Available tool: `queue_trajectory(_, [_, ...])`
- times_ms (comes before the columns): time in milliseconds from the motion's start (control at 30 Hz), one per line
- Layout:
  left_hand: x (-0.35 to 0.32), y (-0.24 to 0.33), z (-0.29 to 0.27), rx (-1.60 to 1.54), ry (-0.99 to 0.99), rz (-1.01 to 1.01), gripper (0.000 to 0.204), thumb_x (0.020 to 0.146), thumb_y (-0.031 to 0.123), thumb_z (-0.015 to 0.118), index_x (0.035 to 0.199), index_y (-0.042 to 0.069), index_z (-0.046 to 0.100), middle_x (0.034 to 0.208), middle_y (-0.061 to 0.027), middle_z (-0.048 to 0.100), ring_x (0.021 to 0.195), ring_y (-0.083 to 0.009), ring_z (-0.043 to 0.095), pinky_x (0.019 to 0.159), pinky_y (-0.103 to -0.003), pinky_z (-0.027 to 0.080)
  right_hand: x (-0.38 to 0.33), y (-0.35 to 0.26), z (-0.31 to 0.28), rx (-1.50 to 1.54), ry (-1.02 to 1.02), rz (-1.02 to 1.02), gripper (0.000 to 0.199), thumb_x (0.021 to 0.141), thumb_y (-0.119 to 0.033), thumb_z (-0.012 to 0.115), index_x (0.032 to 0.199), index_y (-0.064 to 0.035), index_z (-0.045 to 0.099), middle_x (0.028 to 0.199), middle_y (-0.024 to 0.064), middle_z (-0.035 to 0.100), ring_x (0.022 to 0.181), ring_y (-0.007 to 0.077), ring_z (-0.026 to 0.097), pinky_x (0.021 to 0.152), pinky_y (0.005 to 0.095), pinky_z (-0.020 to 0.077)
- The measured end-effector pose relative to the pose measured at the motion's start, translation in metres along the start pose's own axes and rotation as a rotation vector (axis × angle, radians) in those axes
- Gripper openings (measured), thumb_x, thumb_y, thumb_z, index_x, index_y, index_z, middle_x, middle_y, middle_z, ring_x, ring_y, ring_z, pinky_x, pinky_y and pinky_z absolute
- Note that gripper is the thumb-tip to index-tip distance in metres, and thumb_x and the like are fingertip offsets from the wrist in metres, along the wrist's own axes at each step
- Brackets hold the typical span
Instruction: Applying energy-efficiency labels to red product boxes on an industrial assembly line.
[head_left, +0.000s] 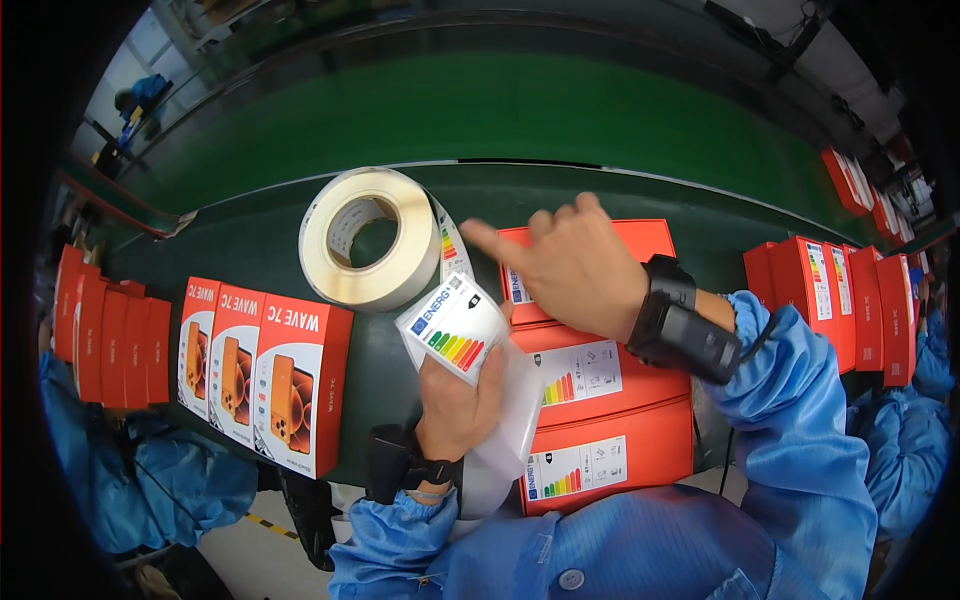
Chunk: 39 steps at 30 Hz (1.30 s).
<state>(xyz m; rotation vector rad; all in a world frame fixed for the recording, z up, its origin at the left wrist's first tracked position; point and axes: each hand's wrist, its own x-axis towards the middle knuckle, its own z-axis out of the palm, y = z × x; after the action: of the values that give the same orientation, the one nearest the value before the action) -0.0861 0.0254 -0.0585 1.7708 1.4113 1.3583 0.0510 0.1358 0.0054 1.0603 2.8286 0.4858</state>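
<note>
My left hand (452, 405) is closed on a strip of white energy labels (458, 328), thumb along its face. A translucent backing strip (507, 410) hangs down past that hand. The strip leads to the label roll (320, 245) lying beyond it. My right hand (572, 262) is over the farthest red box (640, 238), its index finger stretched left toward the strip, the tip slightly blurred. Nothing shows in its fingers, and whether it touches is unclear. Nearer me lie a middle red box (655, 375) and a near red box (660, 450), each bearing a label.
Three red phone boxes (290, 385) stand to the left. More red boxes stand at the far left (110, 340) and right (820, 290). Blue sleeves of other people show at left (170, 480) and right (905, 430). A green belt (400, 110) runs beyond the work surface.
</note>
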Motion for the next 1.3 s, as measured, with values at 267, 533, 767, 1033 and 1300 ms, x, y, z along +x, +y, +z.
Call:
queue_trajectory(267, [-0.006, -0.004, -0.010, 0.014, 0.000, -0.038, 0.025, 0.087, 0.009, 0.051, 0.106, -0.003, 0.060, 0.098, -0.0171, 0.064, 0.081, -0.0291, 0.062, 0.072, -0.035, 0.048, -0.022, 0.047, 0.051, 0.302, 0.206, 0.219, 0.038, 0.087, -0.027, 0.045, 0.123, -0.0125, 0.049, 0.084, 0.0095, 0.058, 0.080, 0.0260, 0.057, 0.069, 0.0390, 0.0453])
queue_trajectory(533, [-0.082, 0.018, -0.063, -0.749, 0.059, -0.781, 0.033, 0.088, 0.016, 0.055, 0.115, -0.004, 0.051, 0.095, -0.0137, 0.064, 0.086, -0.0191, 0.064, 0.069, -0.029, 0.052, -0.010, 0.066, 0.008, 0.642, 0.440, 0.162, 0.035, 0.085, -0.019, 0.054, 0.117, -0.0038, 0.052, 0.098, 0.0146, 0.057, 0.089, 0.0273, 0.058, 0.076, 0.0342, 0.0474])
queue_trajectory(767, [-0.130, 0.045, -0.182, -0.136, 0.191, -0.758, 0.050, 0.092, 0.034, 0.044, 0.065, -0.004, 0.061, 0.057, -0.0133, 0.061, 0.047, -0.0166, 0.059, 0.047, -0.022, 0.048, 0.029, -0.084, -0.085, 2.282, -0.563, -0.117, 0.042, 0.091, -0.026, 0.049, 0.123, 0.0005, 0.044, 0.106, 0.0143, 0.058, 0.095, 0.0229, 0.061, 0.074, 0.0327, 0.0531])
queue_trajectory(1033, [-0.093, -0.067, -0.366, 0.490, 0.621, -0.615, 0.083, 0.079, 0.045, 0.065, 0.132, -0.009, 0.031, 0.117, -0.0279, 0.050, 0.112, -0.0281, 0.049, 0.092, -0.034, 0.040, 0.040, -0.155, -0.055, 2.401, -0.751, 0.302, 0.049, 0.092, -0.032, 0.046, 0.129, -0.0019, 0.033, 0.128, 0.0209, 0.035, 0.110, 0.0273, 0.048, 0.087, 0.0372, 0.0471])
queue_trajectory(1300, [-0.063, -0.126, -0.363, -0.015, 0.391, -0.877, 0.044, 0.078, 0.029, 0.069, 0.104, -0.006, 0.059, 0.085, -0.0088, 0.066, 0.068, -0.0124, 0.062, 0.061, -0.023, 0.048, 0.062, -0.170, -0.025, 2.412, -0.829, 0.504, 0.074, 0.086, -0.053, 0.047, 0.135, -0.0048, 0.021, 0.133, 0.0257, 0.025, 0.118, 0.0396, 0.037, 0.098, 0.0450, 0.0357])
